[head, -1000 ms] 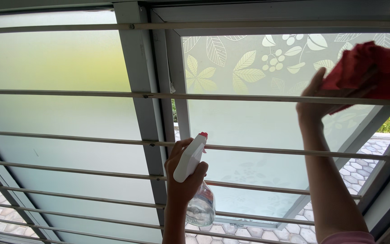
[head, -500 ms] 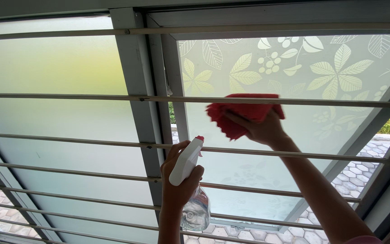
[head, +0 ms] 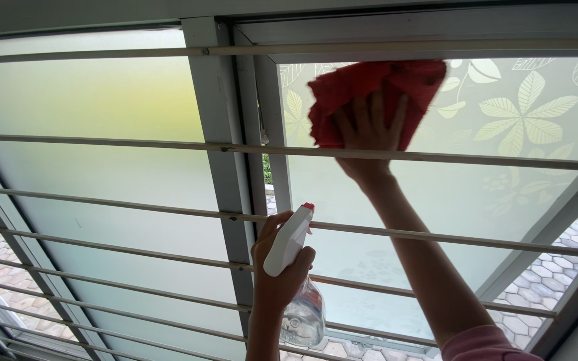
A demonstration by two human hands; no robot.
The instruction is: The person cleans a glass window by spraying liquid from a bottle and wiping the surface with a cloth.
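Red cloth pressed flat on frosted leaf-pattern window pane, spray bottle held lower down.

Nearest: pink sleeve at bottom right edge. Left hand at lower centre wraps tight round the spray bottle neck, white trigger head with red nozzle pointing up-right, clear body hanging below the fist. Horizontal metal bars cross in front of both arms. Right hand reaches up past the bars, fingers spread wide, palm flat on the cloth, at the pane's top left corner just beside the grey window frame. Plain frosted pane on the left. Far: paving stones outside, lower right.
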